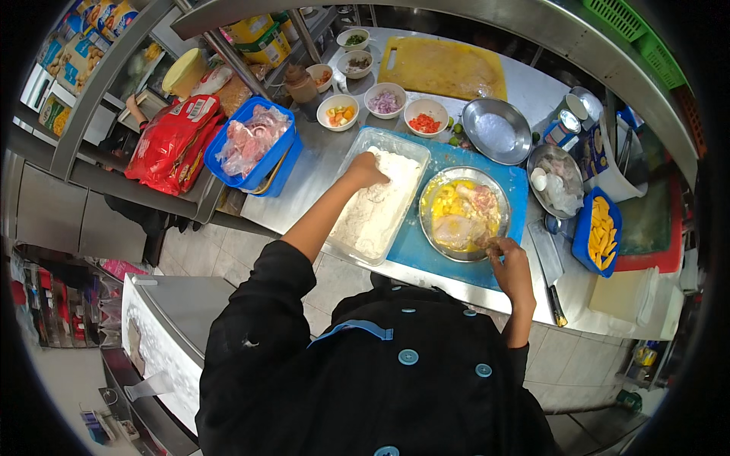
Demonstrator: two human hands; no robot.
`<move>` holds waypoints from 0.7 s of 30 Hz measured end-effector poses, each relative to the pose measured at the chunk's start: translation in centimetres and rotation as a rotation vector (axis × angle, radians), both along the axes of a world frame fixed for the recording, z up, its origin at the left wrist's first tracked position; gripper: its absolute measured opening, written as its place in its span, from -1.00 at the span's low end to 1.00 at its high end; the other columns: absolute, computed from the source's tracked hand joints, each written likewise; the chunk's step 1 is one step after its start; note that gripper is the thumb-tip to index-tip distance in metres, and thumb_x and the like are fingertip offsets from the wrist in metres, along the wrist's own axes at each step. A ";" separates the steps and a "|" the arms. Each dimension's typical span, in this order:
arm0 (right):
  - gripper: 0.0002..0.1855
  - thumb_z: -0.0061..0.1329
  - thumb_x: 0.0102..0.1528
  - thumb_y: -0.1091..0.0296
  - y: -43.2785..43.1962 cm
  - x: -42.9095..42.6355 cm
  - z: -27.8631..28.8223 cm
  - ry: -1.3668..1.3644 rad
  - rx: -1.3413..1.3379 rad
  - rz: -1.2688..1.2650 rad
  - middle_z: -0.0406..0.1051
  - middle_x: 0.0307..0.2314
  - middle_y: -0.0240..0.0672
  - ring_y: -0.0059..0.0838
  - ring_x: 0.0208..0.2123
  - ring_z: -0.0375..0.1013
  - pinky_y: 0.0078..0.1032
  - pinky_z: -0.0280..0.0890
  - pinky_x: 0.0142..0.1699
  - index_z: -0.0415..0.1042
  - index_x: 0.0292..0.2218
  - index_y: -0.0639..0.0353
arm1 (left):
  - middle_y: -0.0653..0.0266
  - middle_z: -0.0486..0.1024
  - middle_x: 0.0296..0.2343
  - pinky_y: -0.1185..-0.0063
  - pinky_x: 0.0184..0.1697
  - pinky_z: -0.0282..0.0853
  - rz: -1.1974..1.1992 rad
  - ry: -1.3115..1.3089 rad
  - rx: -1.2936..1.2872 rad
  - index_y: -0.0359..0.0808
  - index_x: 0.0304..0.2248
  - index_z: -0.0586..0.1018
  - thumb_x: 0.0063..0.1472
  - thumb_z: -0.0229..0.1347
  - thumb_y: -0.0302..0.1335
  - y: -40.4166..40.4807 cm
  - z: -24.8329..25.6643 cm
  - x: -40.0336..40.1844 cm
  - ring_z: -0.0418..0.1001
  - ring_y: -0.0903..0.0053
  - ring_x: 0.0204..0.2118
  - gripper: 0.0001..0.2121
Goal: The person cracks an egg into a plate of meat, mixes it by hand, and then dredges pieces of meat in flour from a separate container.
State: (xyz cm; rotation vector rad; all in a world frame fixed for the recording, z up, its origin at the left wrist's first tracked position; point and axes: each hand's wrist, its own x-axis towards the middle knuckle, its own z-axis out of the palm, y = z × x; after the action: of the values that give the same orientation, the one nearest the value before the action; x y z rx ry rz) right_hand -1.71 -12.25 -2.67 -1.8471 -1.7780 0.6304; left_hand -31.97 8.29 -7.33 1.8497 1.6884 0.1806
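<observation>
My left hand point(368, 171) reaches down into a clear plastic tub point(426, 157) of white flour point(368, 219). Its fingertips are pressed in the flour, so what they hold, if anything, is hidden. To the right, a round metal bowl point(425, 228) holds raw chicken pieces point(456, 229) in yellow beaten egg. Bent fingers of my right hand point(512, 271) are at the bowl's near right rim, beside the end of one chicken piece; whether they grip it is unclear. Beneath the bowl lies a blue cutting board point(405, 245), which the tub partly overlaps.
Bowls of diced red vegetable point(425, 121) and chopped onion point(384, 102) stand behind, near a yellow board point(442, 65). A cleaver-like knife point(547, 256) and a blue tub of yellow strips point(601, 233) lie right. Bagged meat point(254, 137) fills a blue tub left. A steel shelf point(399, 10) overhangs.
</observation>
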 end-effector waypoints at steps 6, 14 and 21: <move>-0.82 -0.06 -0.06 0.52 0.1 -0.3 1.1 0.025 -0.037 0.032 0.37 -0.42 -0.02 -0.06 -0.35 0.37 -0.32 0.24 -0.24 0.42 -0.33 0.27 | -0.09 0.44 -0.29 0.49 -0.17 0.34 0.043 -0.384 0.161 -0.47 -0.21 0.44 -0.24 0.28 -0.33 -1.1 -1.1 -0.3 0.43 0.21 -0.24 -0.44; -0.84 -0.11 -0.04 0.51 0.4 -0.1 0.4 -0.005 -0.044 0.058 0.37 -0.40 -0.01 -0.03 -0.32 0.35 -0.27 0.24 -0.23 0.42 -0.34 0.28 | -0.04 0.40 -0.27 0.40 -0.18 0.35 -0.208 0.217 0.325 -0.37 -0.31 0.52 -0.25 0.20 -0.53 -2.4 6.6 1.6 0.38 0.23 -0.19 -0.62; -0.81 -0.06 -0.08 0.57 0.2 -0.4 0.2 0.033 -0.012 0.040 0.40 -0.41 -0.06 -0.13 -0.36 0.40 -0.39 0.29 -0.25 0.45 -0.34 0.27 | 0.02 0.32 -0.20 0.40 -0.11 0.33 -0.509 0.254 0.246 -0.27 -0.35 0.55 -0.24 0.21 -0.53 -3.9 1.8 2.0 0.30 0.23 -0.11 -0.67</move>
State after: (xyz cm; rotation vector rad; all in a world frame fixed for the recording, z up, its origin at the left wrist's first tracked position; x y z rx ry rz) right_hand -2.06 -12.02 -2.44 -1.8020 -1.7975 0.6840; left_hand -30.00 4.40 -5.48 2.5120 1.3343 -0.0650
